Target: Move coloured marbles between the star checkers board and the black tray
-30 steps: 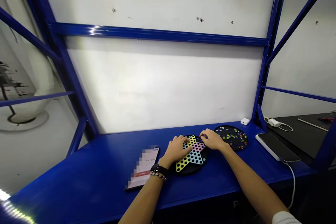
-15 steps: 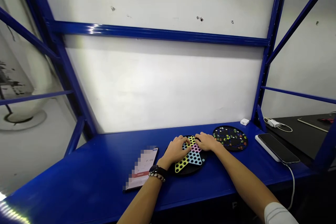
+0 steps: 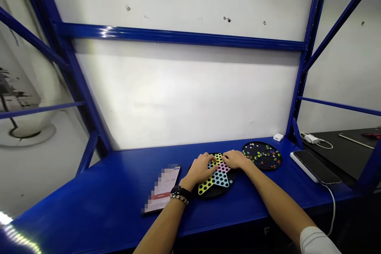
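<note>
A round black Chinese checkers board (image 3: 212, 196) with a star of yellow, pink and light-blue holed panels lies on the blue shelf. My left hand (image 3: 200, 170) lies over its left side, fingers curled and thumb across the panels, covering part of the star. At the upper right edge my right hand (image 3: 235, 159) is bent onto the board, its thumb by the pink panel. Both hands appear to grip the board, though some fingertips are hidden. Beyond my right hand sits a round black tray (image 3: 275, 166) scattered with coloured marbles.
A phone with a lit screen (image 3: 163, 192) lies left of the board. To the right, another phone (image 3: 317, 166) rests on a white block with a cable (image 3: 333, 202). A small white case (image 3: 278, 137) stands at the back. Blue frame posts (image 3: 297, 83) border the shelf (image 3: 113, 194).
The view has shifted very slightly. Both hands and the board stay essentially as they were.
</note>
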`<state>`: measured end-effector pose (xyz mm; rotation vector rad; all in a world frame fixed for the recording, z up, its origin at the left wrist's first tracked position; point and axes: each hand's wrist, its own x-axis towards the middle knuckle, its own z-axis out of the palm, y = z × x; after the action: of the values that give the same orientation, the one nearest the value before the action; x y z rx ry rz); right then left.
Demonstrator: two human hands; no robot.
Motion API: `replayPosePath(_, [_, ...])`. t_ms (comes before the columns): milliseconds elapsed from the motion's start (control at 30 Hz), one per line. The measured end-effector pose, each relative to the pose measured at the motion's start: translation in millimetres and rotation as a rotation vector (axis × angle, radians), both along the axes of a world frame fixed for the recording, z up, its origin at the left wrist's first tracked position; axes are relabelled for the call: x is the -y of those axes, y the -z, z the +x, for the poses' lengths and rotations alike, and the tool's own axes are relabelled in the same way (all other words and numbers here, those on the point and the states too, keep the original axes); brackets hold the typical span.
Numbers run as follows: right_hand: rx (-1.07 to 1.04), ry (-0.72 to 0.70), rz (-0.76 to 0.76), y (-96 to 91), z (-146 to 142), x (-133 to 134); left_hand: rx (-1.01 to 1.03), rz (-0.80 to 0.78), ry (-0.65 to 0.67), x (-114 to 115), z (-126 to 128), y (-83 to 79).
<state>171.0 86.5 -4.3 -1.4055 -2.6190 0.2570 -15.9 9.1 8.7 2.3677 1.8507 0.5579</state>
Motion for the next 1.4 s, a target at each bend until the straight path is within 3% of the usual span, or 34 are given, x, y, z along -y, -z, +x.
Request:
replayPosePath(333, [0.039,0.083,0.000,-1.0,-1,-1,-0.001,0.006,0.000,-1,-1,2.1])
replayPosePath(633, [-0.172,0.132,-0.025,4.5,9,-8,0.016,0.016,0.022,-3,-2,3.9])
replayPosePath(867, [-0.256,0.417,0.099,-9.3,53,-22,0.018,-0.006,0.032,-1,0,1.0])
replayPosePath(1100, [-0.142,0.652,0.103,-2.2,89,-34,0.021,-0.002,0.034,-1,-1,0.8])
replayPosePath(1267, [-0.165,0.567,0.161,-4.4,77,-29,0.018,0.000,0.030,-1,-1,1.7])
replayPosePath(1400, [-0.292,0.244,0.099,-4.0,52,-17,0.016,0.003,0.029,-2,-1,3.1])
